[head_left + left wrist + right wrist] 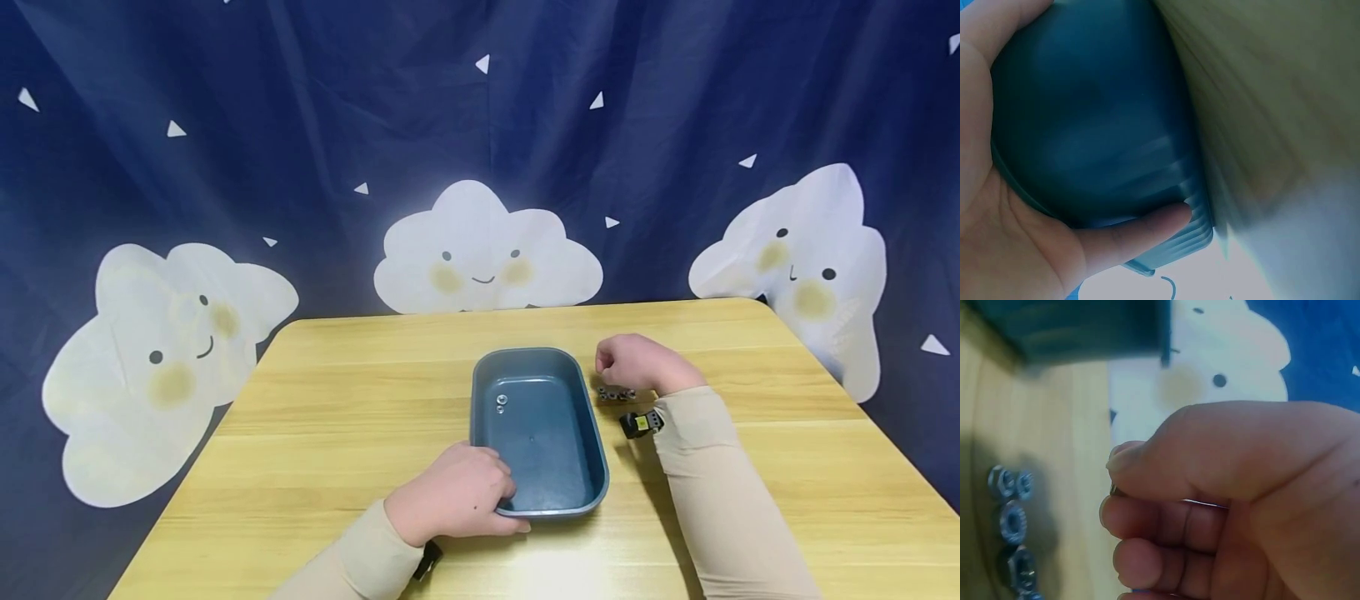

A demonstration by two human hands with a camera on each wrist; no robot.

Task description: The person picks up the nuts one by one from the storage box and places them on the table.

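While the left hand [459, 492] grips the bin [540, 450], fingers curled over its near-left rim, the right hand [647, 363] pinches a metal bit [1114, 489] right of the bin, near loose nuts [612, 396]; two metal pieces [502, 400] lie inside.

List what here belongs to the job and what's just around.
In the job:
- blue tub, gripped by the left hand
- metal nuts beside it
- two small metal pieces inside
- small dark piece, barely visible, pinched by the right hand

Just around:
- table, as support
- cloud-print curtain
- wrist cameras

Teal bin [540, 450], silver nuts [1007, 522], yellow wood-grain table [352, 392], navy cloud-print curtain [420, 100]
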